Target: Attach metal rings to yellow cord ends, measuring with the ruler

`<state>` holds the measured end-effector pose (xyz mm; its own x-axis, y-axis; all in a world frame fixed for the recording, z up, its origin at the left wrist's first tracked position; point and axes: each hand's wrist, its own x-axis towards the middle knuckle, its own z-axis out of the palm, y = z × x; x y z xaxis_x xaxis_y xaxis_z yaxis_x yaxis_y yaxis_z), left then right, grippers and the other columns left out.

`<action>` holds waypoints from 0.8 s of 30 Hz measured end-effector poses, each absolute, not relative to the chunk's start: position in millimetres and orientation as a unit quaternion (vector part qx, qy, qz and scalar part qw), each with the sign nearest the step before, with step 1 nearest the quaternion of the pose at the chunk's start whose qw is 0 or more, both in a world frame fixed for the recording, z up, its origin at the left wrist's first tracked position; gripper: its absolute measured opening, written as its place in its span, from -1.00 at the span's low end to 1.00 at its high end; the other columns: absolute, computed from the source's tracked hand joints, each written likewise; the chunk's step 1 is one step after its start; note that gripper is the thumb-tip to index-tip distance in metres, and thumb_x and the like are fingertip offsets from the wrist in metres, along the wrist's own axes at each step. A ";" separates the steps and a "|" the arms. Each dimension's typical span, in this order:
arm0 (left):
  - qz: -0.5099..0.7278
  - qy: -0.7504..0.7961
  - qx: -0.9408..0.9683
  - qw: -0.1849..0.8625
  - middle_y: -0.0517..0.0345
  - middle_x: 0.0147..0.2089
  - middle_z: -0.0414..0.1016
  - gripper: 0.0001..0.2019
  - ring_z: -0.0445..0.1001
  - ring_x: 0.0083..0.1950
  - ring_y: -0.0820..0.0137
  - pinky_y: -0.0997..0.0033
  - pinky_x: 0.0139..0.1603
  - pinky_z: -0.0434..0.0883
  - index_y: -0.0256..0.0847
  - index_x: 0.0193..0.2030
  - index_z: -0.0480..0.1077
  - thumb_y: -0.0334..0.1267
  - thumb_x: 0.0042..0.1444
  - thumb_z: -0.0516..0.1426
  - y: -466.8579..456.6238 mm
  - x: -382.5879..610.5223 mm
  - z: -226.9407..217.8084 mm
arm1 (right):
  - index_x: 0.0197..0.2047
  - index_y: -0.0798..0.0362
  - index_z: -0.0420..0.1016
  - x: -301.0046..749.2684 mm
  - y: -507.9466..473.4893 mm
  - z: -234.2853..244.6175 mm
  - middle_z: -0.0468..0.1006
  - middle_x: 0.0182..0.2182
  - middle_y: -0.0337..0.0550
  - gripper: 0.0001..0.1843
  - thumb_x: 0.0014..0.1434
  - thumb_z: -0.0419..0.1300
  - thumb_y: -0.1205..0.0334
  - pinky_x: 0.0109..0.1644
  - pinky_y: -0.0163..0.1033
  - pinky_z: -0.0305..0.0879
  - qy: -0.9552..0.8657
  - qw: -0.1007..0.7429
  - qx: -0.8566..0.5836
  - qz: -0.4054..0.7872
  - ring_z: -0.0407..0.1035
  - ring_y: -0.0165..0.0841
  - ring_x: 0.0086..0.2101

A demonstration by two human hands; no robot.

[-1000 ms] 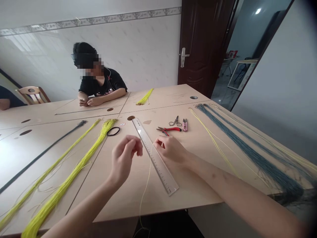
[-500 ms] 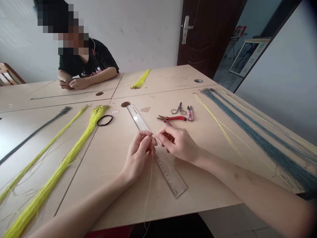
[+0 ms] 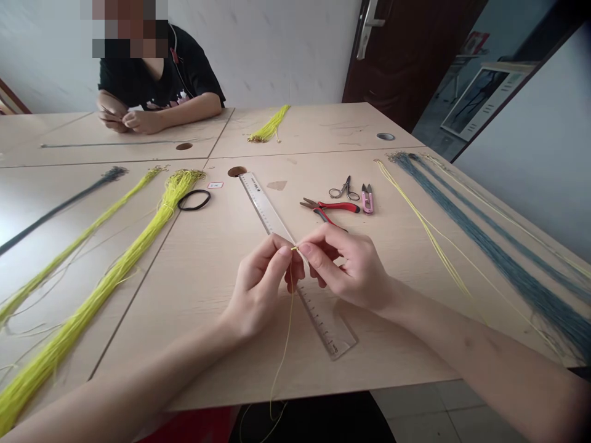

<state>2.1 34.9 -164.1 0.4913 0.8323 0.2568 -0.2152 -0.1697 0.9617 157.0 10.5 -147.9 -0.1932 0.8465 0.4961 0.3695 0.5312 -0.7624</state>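
Note:
My left hand (image 3: 263, 283) and my right hand (image 3: 348, 264) meet above the middle of a clear ruler (image 3: 265, 209). Each pinches a thin yellow cord (image 3: 290, 326) between thumb and forefinger. A small yellow loop or knot shows between the fingertips; its exact form is too small to tell. From there the cord hangs down past the table's front edge toward my lap. Just beyond my right hand lie pliers (image 3: 330, 208) with red and black handles, their jaws pointing left.
Small scissors (image 3: 344, 189) and pink thread snips (image 3: 367, 199) lie behind the pliers. Yellow cord bundles (image 3: 138, 252) and a black elastic band (image 3: 194, 200) are at left, blue-grey cords (image 3: 466, 227) at right. Across the table a person (image 3: 161, 86) sits with both hands together.
The view has tipped downward, so the table things sit higher in the picture. My fingertips have come closer together around the cord, and the small yellow loop between them looks tighter.

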 end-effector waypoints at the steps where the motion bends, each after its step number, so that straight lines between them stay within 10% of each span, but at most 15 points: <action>1: 0.443 0.244 0.628 0.591 0.24 -0.48 0.30 -0.76 0.27 -0.48 0.54 0.52 -0.47 0.26 -0.25 -0.38 0.26 -0.22 0.29 -0.04 34.6 2.0 -164.7 | -0.31 0.06 0.33 156.6 9.6 -147.3 0.40 -0.59 -0.34 -0.88 0.25 0.02 0.29 -0.61 -0.48 0.17 -0.732 0.484 -0.410 0.248 0.24 -0.60 -0.66; 24: 0.483 0.193 0.689 0.505 0.25 -0.51 0.30 -0.81 0.30 -0.49 0.57 0.55 -0.49 0.27 -0.24 -0.41 0.26 -0.33 0.26 0.00 29.4 -6.6 -159.2 | -0.25 0.01 0.29 148.8 -5.9 -139.7 0.44 -0.56 -0.37 -0.92 0.23 0.05 0.38 -0.60 -0.51 0.21 -0.710 0.498 -0.395 0.303 0.26 -0.62 -0.64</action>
<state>-6.6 29.4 -159.2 0.4582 0.7541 0.4706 -0.2211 -0.4161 0.8820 148.8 -5.9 -139.7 -0.1923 0.8628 0.4675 0.2595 0.5042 -0.8237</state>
